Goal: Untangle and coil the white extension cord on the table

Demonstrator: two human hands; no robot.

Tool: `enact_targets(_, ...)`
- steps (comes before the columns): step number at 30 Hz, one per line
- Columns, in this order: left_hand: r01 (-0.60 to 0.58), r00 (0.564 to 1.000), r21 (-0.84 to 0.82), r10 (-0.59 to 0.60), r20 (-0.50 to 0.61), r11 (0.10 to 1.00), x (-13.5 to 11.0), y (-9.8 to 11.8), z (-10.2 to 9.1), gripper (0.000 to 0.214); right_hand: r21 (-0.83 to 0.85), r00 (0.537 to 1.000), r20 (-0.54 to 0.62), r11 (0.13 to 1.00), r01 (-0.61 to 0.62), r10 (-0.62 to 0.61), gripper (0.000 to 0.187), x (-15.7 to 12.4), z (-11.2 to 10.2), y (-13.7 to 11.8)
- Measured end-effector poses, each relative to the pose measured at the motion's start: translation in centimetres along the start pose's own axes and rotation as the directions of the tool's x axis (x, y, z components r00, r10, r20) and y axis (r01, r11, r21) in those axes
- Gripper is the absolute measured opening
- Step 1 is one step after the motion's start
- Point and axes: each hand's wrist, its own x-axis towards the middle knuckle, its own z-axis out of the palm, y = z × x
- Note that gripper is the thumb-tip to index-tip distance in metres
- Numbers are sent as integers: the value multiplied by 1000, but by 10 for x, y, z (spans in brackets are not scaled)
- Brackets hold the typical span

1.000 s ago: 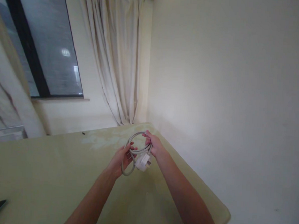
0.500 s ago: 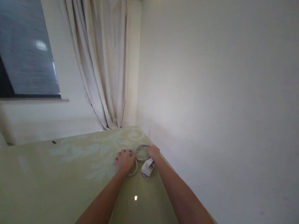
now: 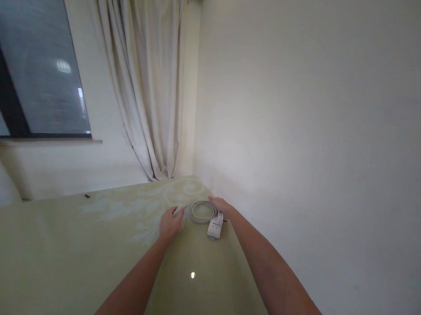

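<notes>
"Where was our cable (image 3: pixel 200 221)?"
"We saw it coiled on the table (image 3: pixel 83 254), just beyond the socket block (image 3: pixel 214 230) and left of it."
"And our grip?"
"Left of the socket block, our left hand (image 3: pixel 170 224) was half curled about the cable; beyond the socket block, our right hand (image 3: pixel 223 207) met the coiled edge. We couldn't tell whether either gripped firmly."
"What did we judge best?"
"We needed a light touch, flat turns, and no tugging on the socket block."

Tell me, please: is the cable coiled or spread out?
Mostly coiled: the cable forms round loops between the left hand and right hand.
</notes>
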Motion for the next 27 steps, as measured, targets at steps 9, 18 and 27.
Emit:
enact_targets(9, -124, 992, -87, 123, -10, 988, -65, -30, -58, 49, -229, 982, -144, 970, 87, -122, 59, -41, -21, -3)
enact_targets(18, -227, 972, -170, 233, 19, 959, -147, -59, -109, 41, -413, 643, 203, 531, 740, -738, 46, -132, 96, 15)
enact_targets(27, -439, 872, -176, 464, 152, 881, -169, -38, -115, 45, -173, 62, 626, -61, 983, -777, 28, -174, 137, 17)
